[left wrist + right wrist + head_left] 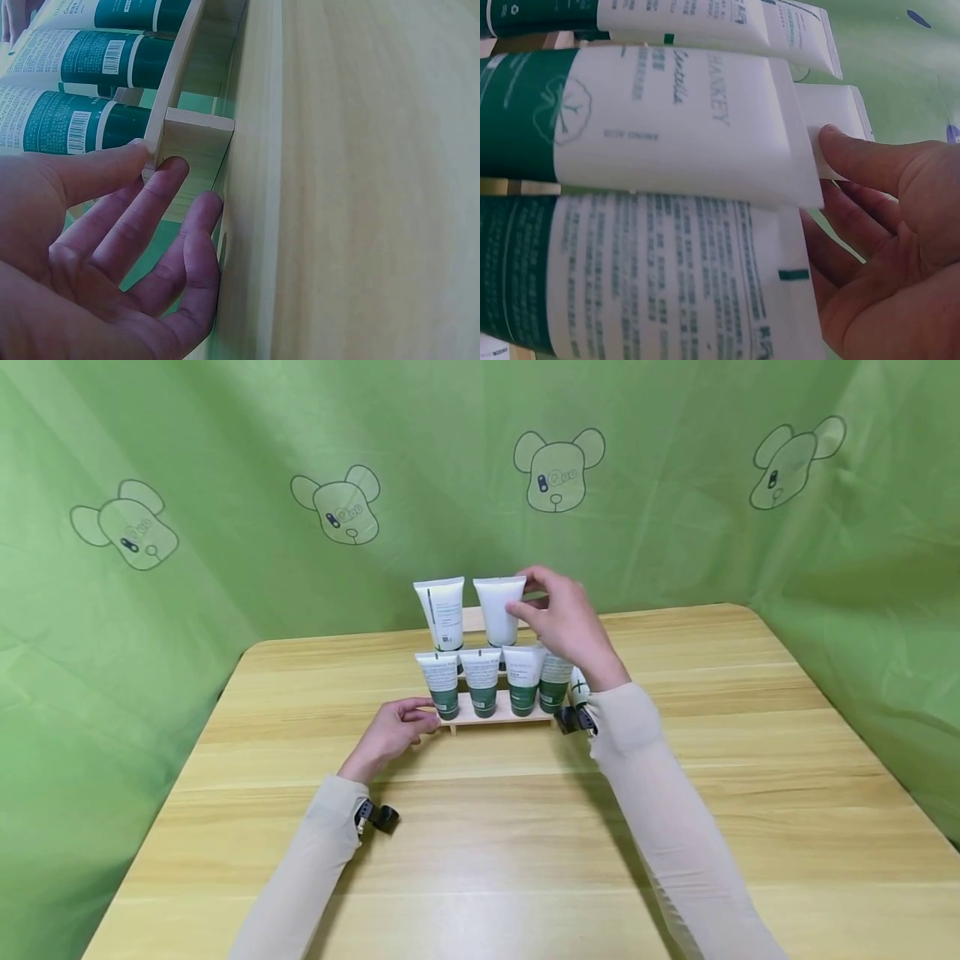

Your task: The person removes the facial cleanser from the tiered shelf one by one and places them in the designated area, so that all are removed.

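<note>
A small two-tier wooden rack (498, 719) holds several white-and-green squeeze tubes, cap end down. My left hand (393, 729) pinches the rack's front left corner, the thumb (124, 161) on top of the board and fingers under it. At the upper tier, my right hand (566, 622) grips a white squeeze tube (495, 606) near its flat crimped end, thumb on the front and fingers behind. Its lower end is hidden behind the front row. Left of it on the same tier stands another tube (444, 610). A front-row tube (682, 124) partly covers the held one in the right wrist view.
Several tubes, among them a front left tube (438, 683), stand on the lower tier. Partly behind my right wrist is one more white tube (579, 687), right of the rack. The wooden table (480, 843) reaches back to a green curtain (450, 485).
</note>
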Demonstrator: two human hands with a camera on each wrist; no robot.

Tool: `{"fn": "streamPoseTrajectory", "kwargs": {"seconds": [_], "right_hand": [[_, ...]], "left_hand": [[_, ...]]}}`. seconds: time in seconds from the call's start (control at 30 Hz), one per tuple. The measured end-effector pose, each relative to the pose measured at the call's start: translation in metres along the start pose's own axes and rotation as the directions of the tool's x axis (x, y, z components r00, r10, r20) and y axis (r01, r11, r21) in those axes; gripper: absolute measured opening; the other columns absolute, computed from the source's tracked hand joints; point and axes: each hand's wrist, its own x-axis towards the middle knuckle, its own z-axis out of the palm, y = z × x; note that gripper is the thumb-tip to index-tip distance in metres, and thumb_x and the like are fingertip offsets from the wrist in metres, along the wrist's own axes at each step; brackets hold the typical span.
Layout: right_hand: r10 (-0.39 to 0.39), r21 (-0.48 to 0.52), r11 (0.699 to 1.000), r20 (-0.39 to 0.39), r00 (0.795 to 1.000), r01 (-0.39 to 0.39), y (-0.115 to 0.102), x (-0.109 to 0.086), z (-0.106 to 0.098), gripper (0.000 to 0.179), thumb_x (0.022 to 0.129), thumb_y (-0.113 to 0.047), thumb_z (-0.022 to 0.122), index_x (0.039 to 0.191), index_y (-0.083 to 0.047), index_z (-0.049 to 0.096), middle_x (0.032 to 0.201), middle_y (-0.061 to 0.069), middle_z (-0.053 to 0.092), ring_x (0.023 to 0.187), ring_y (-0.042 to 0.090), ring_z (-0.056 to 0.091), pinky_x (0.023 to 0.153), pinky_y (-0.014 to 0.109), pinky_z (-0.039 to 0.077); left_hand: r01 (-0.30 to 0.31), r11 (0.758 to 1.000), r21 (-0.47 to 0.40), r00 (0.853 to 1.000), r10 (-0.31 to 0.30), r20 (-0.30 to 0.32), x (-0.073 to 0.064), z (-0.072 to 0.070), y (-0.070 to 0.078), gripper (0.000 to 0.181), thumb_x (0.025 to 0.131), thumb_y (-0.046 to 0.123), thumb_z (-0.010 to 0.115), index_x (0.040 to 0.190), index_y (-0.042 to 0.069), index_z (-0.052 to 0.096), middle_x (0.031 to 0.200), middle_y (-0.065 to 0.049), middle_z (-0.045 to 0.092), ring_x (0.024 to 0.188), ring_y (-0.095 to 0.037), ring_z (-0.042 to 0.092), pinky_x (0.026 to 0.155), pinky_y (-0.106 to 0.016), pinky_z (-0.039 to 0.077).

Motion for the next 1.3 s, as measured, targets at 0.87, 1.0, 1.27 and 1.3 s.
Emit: {"fn": "streamPoseTrajectory", "kwargs": {"seconds": [0.87, 1.0, 1.27, 1.3], "right_hand": [[0.011, -0.004, 1.0, -0.139, 0.99, -0.012, 0.019, -0.035, -0.05, 0.043, 0.1, -0.025, 0.068, 0.138, -0.007, 0.058, 0.137, 0.017, 0.064, 0.12, 0.038, 0.064, 0.104, 0.053, 0.049], [0.008, -0.033, 0.999, -0.16, 0.987, -0.014, 0.018, -0.04, -0.055, 0.044, 0.1, -0.026, 0.068, 0.138, -0.008, 0.058, 0.137, 0.018, 0.064, 0.119, 0.039, 0.064, 0.102, 0.055, 0.049], [-0.003, -0.057, 0.998, -0.194, 0.981, -0.009, 0.02, -0.047, -0.064, 0.044, 0.1, -0.027, 0.068, 0.137, -0.007, 0.059, 0.135, 0.018, 0.065, 0.115, 0.039, 0.065, 0.097, 0.054, 0.05], [-0.001, -0.061, 0.998, -0.198, 0.98, -0.011, 0.02, -0.047, -0.065, 0.044, 0.1, -0.028, 0.068, 0.138, -0.007, 0.059, 0.135, 0.018, 0.065, 0.115, 0.039, 0.065, 0.097, 0.054, 0.049]], "left_hand": [[-0.018, 1.0, -0.005, 1.0, 0.018, 0.017, 0.001, 0.003, 0.002, 0.043, 0.096, 0.01, 0.071, 0.137, 0.004, 0.062, 0.118, -0.017, 0.074, 0.107, -0.033, 0.07, 0.074, -0.028, 0.052], [-0.023, 1.0, -0.002, 1.0, 0.024, 0.012, 0.0, 0.002, 0.003, 0.042, 0.095, 0.008, 0.071, 0.136, 0.004, 0.063, 0.116, -0.017, 0.074, 0.103, -0.029, 0.071, 0.073, -0.027, 0.051], [-0.015, 1.0, -0.003, 1.0, 0.015, 0.01, 0.0, 0.0, 0.0, 0.042, 0.096, 0.009, 0.071, 0.137, 0.005, 0.063, 0.116, -0.015, 0.075, 0.1, -0.023, 0.071, 0.075, -0.029, 0.052], [-0.014, 1.0, -0.006, 1.0, 0.014, 0.012, 0.0, 0.0, -0.001, 0.042, 0.096, 0.009, 0.071, 0.137, 0.005, 0.063, 0.116, -0.014, 0.075, 0.1, -0.023, 0.071, 0.075, -0.029, 0.052]]}}
